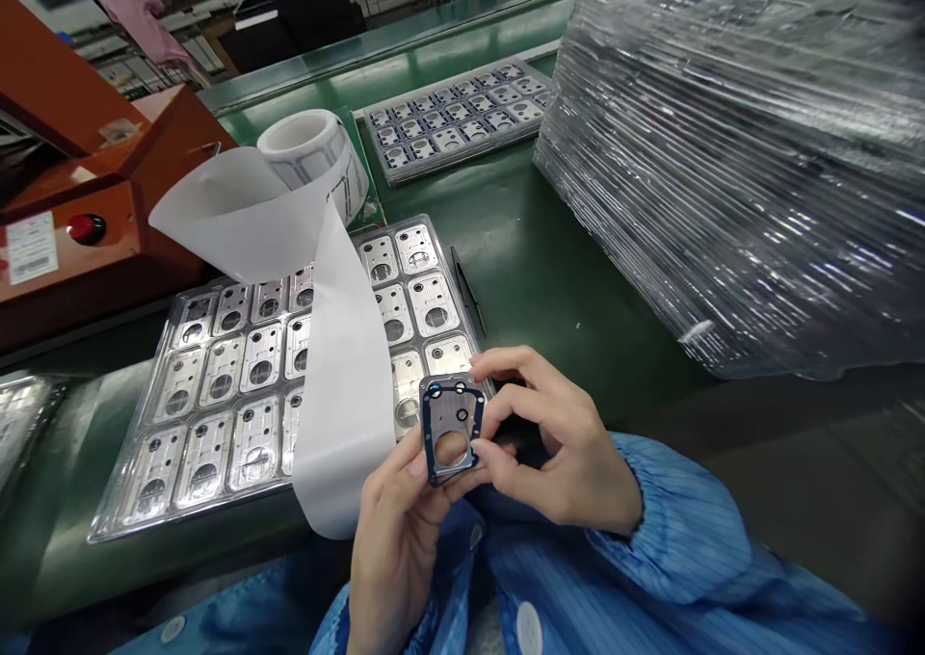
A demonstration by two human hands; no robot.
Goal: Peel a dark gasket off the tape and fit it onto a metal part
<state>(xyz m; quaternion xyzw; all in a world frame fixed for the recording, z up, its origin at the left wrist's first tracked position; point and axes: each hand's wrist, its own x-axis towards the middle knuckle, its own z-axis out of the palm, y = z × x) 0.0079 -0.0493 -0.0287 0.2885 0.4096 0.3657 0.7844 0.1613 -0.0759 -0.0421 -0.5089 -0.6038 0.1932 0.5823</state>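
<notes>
Your left hand [405, 520] and right hand [555, 443] hold the metal plate [445, 414], fingers clamped on its edges, long axis pointing away from you, large-holed end nearest

The green bench top [527, 241] is moderately lit, seemingly from above, with pale reflections thrown along its far side and at lower left, while the floor [787, 453] at lower right is left in deep shadow. Hard white glints are scattered over the stack of clear plastic trays [723, 173], and a softer shine is caught by the white backing strip [347, 385]. The held metal plate [449, 422] is rendered fairly crisply, whereas the pink garment [137, 10] is softened, and wide-angle stretching and darkening are seen toward the corners.
</notes>
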